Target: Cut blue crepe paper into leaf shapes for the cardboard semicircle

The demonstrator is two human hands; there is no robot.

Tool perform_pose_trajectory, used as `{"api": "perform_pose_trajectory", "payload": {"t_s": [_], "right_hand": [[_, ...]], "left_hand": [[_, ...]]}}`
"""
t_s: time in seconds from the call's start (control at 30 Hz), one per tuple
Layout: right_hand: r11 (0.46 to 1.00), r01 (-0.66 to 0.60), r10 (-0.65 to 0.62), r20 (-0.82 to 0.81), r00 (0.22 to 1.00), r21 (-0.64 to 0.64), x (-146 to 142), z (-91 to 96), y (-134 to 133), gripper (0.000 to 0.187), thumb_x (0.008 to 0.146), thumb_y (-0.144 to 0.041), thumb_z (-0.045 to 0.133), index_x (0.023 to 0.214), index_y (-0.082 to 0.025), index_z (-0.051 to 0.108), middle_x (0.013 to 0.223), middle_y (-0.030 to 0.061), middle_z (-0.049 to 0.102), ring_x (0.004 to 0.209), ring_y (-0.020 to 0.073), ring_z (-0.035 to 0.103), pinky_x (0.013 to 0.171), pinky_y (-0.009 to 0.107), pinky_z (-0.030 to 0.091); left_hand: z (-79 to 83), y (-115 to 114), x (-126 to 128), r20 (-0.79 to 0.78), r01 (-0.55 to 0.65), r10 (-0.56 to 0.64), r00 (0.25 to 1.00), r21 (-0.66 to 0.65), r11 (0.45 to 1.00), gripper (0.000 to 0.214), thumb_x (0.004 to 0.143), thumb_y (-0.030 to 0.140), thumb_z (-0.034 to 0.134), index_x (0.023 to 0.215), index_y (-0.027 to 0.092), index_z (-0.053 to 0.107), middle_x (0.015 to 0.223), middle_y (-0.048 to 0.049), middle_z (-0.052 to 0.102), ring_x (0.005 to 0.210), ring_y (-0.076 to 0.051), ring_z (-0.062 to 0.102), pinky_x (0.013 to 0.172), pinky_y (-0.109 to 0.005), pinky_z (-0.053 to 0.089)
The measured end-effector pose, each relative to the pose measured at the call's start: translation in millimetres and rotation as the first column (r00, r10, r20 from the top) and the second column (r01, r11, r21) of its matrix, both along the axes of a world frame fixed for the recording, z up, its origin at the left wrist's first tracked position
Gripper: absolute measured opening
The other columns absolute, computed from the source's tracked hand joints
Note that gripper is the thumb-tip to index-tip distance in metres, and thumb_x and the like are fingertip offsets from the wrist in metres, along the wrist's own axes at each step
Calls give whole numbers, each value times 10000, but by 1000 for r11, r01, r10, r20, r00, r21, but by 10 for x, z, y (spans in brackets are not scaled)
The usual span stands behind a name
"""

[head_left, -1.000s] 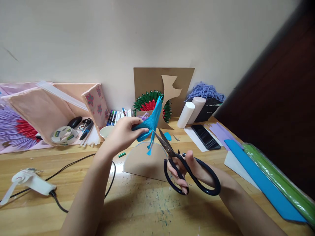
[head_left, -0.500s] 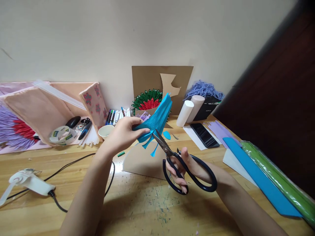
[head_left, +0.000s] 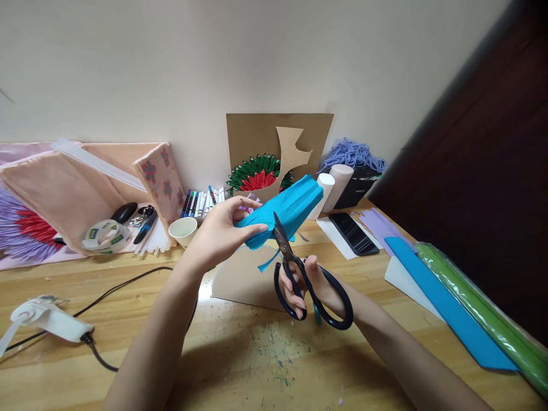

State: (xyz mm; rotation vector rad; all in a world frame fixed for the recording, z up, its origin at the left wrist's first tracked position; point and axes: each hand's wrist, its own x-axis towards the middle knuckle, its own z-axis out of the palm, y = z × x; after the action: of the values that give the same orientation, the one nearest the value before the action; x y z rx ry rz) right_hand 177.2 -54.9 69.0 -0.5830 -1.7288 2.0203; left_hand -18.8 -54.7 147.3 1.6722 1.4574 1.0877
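My left hand [head_left: 225, 225] pinches a folded bundle of blue crepe paper [head_left: 293, 202] between thumb and fingers, above the middle of the table. The bundle slants up to the right. My right hand [head_left: 317, 277] is in the handles of black-handled scissors [head_left: 283, 246], whose blades lie against the lower edge of the paper, close to my left thumb. A narrow blue paper strip [head_left: 269, 262] is left of the scissors; whether it still hangs from the bundle I cannot tell. Beneath is a rounded cardboard piece [head_left: 240, 279] on the table.
A glue gun [head_left: 55, 319] with a black cord lies at left. Markers [head_left: 201, 202] and a paper cup [head_left: 183, 229] stand behind my left hand. At right are a phone [head_left: 353, 234], blue sheet [head_left: 449, 302] and green wrapped roll [head_left: 471, 308]. Cardboard [head_left: 252, 134] leans on the wall.
The blue paper bundle has tilted over to the right and lies lower. The scissors have shifted left and a little up along its edge. A cut blue scrap shows beneath the scissor handles.
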Motion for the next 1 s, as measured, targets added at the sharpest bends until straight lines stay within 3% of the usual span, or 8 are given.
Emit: {"api": "perform_pose_trajectory", "payload": {"t_s": [0.27,0.47,0.6,0.77,1.0], "right_hand": [[990,137,-138,70,988,26,-54,97,-59,717,552,-894,336,629,-184,405,413,-81,376,332,73,404,363,203,344],[992,122,-124,77,989,28,-54,1,-27,714,524,-894,386,627,-187,399,408,-90,361,321,47,334,331,192,345],[988,119,-129,109,986,97,-24,-22,-25,694,572,-875,377,639,-184,396,422,-84,372,321,39,331,317,177,340],[985,114,-133,144,981,133,-16,76,-55,688,564,-868,404,649,-186,388,431,-89,356,338,33,317,312,171,348],[993,97,-108,213,971,61,-21,132,-77,665,550,-838,483,658,-186,408,425,-94,346,331,29,284,287,166,328]], "left_hand": [[19,-8,12,70,9,-7,998,-30,999,416,674,284,717,1039,137,579,935,-81,662,797,-162,626,609,-246,519],[38,-1,-63,60,49,-46,997,-53,997,441,693,300,701,1089,153,574,1074,-109,635,894,-182,615,655,-267,514],[46,2,-126,10,94,-94,996,-4,996,384,730,299,671,1080,165,587,1163,-114,601,965,-192,596,732,-295,502],[52,-10,-194,-40,118,-117,992,14,993,364,771,327,636,1096,170,588,1064,-99,640,852,-164,612,708,-286,493],[67,-16,-231,-51,77,-76,996,22,997,348,766,289,648,1088,174,587,881,-60,655,731,-136,594,573,-228,460]]}}
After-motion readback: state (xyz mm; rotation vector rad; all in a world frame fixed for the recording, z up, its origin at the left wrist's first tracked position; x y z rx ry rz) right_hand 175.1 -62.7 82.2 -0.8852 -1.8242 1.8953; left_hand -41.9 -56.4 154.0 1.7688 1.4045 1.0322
